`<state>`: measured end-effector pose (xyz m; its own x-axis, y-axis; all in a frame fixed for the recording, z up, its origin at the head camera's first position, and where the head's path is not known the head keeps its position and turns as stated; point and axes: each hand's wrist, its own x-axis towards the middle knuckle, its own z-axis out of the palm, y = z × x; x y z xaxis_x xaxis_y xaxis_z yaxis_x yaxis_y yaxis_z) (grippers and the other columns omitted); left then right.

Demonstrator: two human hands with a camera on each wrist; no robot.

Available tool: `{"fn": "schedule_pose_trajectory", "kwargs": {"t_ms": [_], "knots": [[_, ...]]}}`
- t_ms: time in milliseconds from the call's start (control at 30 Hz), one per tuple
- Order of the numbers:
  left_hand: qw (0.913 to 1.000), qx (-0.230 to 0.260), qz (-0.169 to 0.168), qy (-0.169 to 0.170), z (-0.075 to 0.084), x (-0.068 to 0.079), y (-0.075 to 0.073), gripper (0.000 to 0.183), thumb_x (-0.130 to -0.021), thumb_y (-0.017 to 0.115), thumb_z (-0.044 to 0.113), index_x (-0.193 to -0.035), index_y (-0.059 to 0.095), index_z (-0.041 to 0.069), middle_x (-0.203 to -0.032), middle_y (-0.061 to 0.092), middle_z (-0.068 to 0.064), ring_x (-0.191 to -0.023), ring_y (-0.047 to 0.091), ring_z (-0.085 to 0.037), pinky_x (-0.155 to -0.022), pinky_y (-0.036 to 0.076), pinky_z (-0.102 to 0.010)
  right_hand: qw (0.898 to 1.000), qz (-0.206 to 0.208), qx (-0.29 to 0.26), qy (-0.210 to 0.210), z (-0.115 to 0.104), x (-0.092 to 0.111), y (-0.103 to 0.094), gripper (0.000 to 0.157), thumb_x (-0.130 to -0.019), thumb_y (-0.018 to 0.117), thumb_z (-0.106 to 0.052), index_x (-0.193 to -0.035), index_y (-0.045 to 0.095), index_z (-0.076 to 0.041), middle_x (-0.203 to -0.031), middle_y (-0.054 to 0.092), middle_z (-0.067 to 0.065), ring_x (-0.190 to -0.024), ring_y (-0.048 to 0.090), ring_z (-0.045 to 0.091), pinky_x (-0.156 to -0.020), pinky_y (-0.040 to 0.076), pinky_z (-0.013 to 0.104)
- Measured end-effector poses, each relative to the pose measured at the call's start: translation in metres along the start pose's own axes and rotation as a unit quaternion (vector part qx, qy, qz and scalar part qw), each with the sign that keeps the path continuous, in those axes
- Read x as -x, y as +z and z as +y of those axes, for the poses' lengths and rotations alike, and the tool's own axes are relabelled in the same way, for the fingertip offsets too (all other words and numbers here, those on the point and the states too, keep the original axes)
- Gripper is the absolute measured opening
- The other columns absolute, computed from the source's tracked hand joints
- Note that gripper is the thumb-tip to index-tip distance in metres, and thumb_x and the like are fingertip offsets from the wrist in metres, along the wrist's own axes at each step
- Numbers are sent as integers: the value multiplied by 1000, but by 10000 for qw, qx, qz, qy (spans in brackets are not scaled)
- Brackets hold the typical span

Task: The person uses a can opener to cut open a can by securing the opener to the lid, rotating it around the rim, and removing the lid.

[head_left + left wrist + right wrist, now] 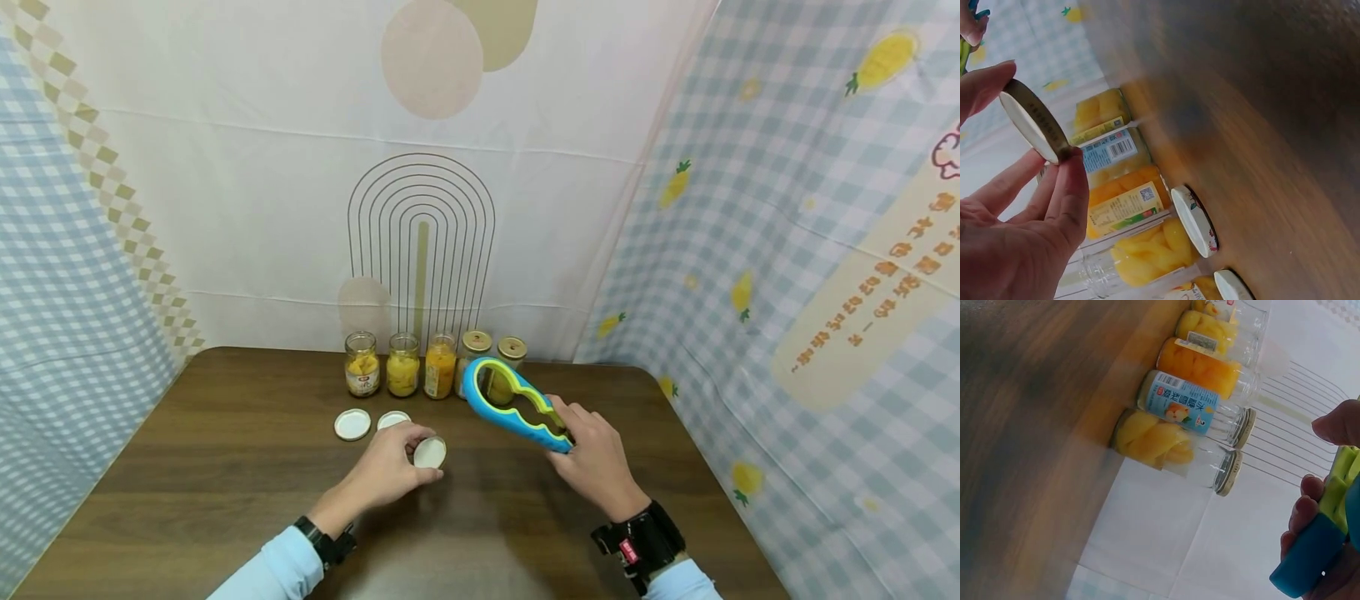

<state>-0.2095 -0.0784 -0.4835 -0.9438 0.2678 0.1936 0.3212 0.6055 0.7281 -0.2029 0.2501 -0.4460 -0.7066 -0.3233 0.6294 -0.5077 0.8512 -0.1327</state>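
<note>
My left hand pinches a round metal jar lid by its rim above the table, its white inside showing. In the left wrist view, thumb and fingertips grip the edge of that lid. My right hand grips the handles of a blue and green jar opener, which is held up in front of the jars. Two more lids, one at the left and one partly behind my left hand, lie white side up on the table.
Along the back edge stands a row of fruit jars. Three are lidless: two with yellow fruit and one orange. Two jars at the right wear gold lids. Cloth curtains surround the brown table.
</note>
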Motion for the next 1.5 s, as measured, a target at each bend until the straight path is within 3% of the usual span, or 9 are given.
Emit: {"fn": "schedule_pose_trajectory", "kwargs": {"t_ms": [267,533,767,933,1067,1167,1333,1433,1500], "knots": [[9982,-591,46,48,1,-3,0,45,-73,96,24,-113,80,9,-105,72,-2,-94,63,-15,-79,50,-33,10000,20,35,-37,-2,0,2,68,-76,95,-15,-138,70,-9,-88,67,0,-69,41,8,-64,37,22],[9932,-1141,-228,22,-7,-19,10,55,-76,98,28,-120,80,2,-105,72,-9,-96,66,-22,-84,56,-42,9999,77,2,-70,-4,-1,3,68,-75,95,-12,-139,70,-9,-87,66,0,-69,40,6,-63,36,22],[9857,-1634,-364,194,-15,-32,20,51,-73,100,30,-114,83,5,-103,75,-11,-98,61,-30,-97,45,-52,9999,62,-47,-89,-3,-1,4,67,-77,94,-14,-139,69,-8,-88,68,1,-70,41,7,-64,37,23],[9834,-1721,-510,250,-19,-40,26,48,-72,100,27,-112,84,5,-104,77,-11,-98,58,-30,-98,42,-53,10000,51,-32,-71,-3,-1,3,66,-76,95,-14,-137,69,-9,-88,67,0,-69,42,8,-64,37,23],[9817,-1769,-669,210,-24,-47,29,45,-73,100,26,-110,84,5,-106,78,-11,-99,63,-33,-96,46,-53,10000,49,-34,-61,-4,-1,3,65,-77,94,-14,-137,69,-10,-87,66,0,-69,43,8,-63,37,23],[9802,-1833,-702,264,-37,-55,33,45,-73,100,29,-110,85,6,-103,76,-9,-96,67,-33,-88,51,-51,9999,85,-48,-89,-4,-1,3,65,-78,94,-15,-137,69,-9,-87,67,0,-69,43,8,-64,37,23],[9794,-1874,-706,276,-72,-74,51,50,-76,98,35,-113,83,6,-101,71,-10,-91,67,-31,-80,54,-45,9999,97,-71,-68,-5,-1,4,64,-77,94,-16,-136,70,-9,-87,66,-1,-69,43,8,-64,37,23],[9795,-1875,-717,140,-71,-80,50,49,-76,98,34,-114,83,6,-104,73,-10,-95,67,-31,-87,54,-49,10000,47,-85,-24,-6,-2,4,63,-78,93,-17,-136,70,-10,-87,66,-2,-69,43,9,-63,38,22],[9799,-1855,-734,49,-60,-80,43,48,-77,98,32,-114,83,6,-107,73,-11,-99,68,-33,-92,54,-53,10000,15,-81,9,-6,-2,4,62,-79,93,-17,-136,70,-11,-87,65,-2,-69,44,9,-63,38,22]]}}
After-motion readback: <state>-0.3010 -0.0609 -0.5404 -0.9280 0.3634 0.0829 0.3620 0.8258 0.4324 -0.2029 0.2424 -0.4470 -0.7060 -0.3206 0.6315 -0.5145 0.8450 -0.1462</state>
